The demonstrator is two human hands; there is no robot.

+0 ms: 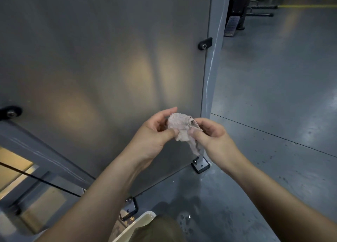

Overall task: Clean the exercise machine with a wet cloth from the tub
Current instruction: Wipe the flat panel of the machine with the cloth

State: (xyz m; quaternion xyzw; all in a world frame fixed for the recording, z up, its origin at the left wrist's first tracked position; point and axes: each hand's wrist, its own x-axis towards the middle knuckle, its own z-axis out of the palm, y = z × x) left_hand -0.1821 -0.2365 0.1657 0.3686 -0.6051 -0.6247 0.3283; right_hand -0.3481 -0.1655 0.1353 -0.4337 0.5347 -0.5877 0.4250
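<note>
Fingers [168, 112] and thumbs of the left hand [155, 134] and right hand [215, 139] pinch a crumpled pinkish cloth [179, 127] between them, in the air (one end dangles). Nearest, at the bottom edge, a tub [138, 221] rim shows, with water drops [185, 219] on the floor [273, 114] beside it. Behind the cloth stands the machine's grey panel [91, 59]; farther off, dark equipment [237, 8].
</note>
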